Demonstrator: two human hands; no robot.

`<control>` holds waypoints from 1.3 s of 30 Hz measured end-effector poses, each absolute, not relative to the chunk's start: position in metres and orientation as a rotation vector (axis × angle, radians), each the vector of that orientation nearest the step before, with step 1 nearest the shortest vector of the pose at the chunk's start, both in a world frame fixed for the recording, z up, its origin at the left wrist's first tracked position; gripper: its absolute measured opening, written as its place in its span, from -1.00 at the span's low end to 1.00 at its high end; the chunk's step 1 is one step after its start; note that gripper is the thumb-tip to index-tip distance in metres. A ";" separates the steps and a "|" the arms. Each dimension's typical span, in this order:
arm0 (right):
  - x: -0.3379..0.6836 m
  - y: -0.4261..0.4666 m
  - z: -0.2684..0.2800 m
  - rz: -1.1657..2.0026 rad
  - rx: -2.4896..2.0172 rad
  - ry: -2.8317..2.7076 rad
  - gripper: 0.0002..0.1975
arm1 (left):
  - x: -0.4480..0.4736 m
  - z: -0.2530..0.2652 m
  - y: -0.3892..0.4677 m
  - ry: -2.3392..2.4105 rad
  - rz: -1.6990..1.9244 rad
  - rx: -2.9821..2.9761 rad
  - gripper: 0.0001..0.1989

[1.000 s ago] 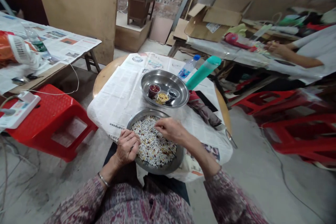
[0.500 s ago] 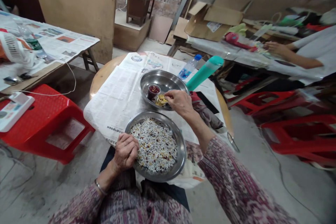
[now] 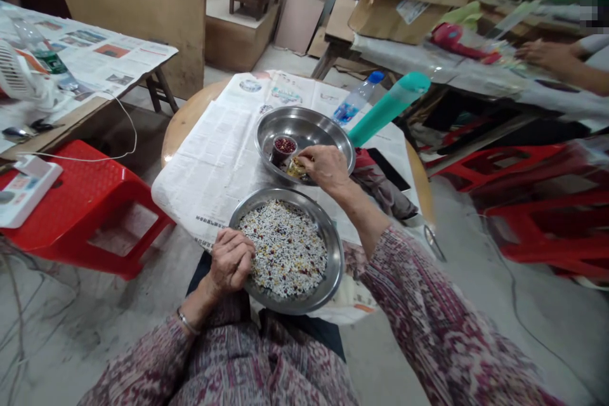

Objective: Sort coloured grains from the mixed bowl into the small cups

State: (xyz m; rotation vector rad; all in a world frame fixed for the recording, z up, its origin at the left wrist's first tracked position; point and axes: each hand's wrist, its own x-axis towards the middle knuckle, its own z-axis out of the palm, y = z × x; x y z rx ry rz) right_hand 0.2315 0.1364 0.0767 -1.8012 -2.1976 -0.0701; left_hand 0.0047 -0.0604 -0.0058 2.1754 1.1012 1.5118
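A steel basin (image 3: 334, 254) of white rice-like grains, mixed with dark, red and yellow bits, sits at the table's near edge. My left hand (image 3: 232, 260) is closed over its left rim, knuckles up. Beyond it stands a second steel basin (image 3: 328, 130). Inside that one, a clear cup of dark red beans (image 3: 284, 146) is upright at the left. Beside it is a small clear cup of yellow grains (image 3: 295, 169), which looks tilted. My right hand (image 3: 326, 168) reaches in from the right, thumb and fingers closed at this cup's edge; the fingertips are partly hidden.
Newspaper (image 3: 204, 168) covers the round table. Right of the far basin are a water bottle (image 3: 358, 98), a green tube (image 3: 390, 108), a phone (image 3: 390, 168) and crumpled cloth (image 3: 387, 187). A red stool (image 3: 95, 203) stands left. Another person's hands (image 3: 547, 54) are at the right-hand table.
The camera view has shifted slightly, so the tabletop sits a little higher in the picture. My right fingers have closed in on the yellow-grain cup, which looks more tilted. My left hand stays on the rim.
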 end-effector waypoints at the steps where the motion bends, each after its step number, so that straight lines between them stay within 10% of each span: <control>1: 0.233 0.136 0.075 -0.072 -1.796 -2.191 -0.73 | 0.005 -0.006 -0.060 1.106 1.511 2.174 -0.75; 16: 0.241 0.104 0.076 0.089 -1.478 -1.948 -0.83 | 0.006 -0.009 -0.061 1.171 1.489 2.189 -0.71; 24: 0.221 -0.056 0.048 0.719 -0.938 -2.614 -0.85 | 0.007 -0.008 -0.061 1.156 1.528 2.199 -0.73; 39: 0.195 0.008 0.019 0.309 -1.553 -2.211 -0.67 | 0.006 -0.011 -0.061 1.197 1.494 2.187 -0.70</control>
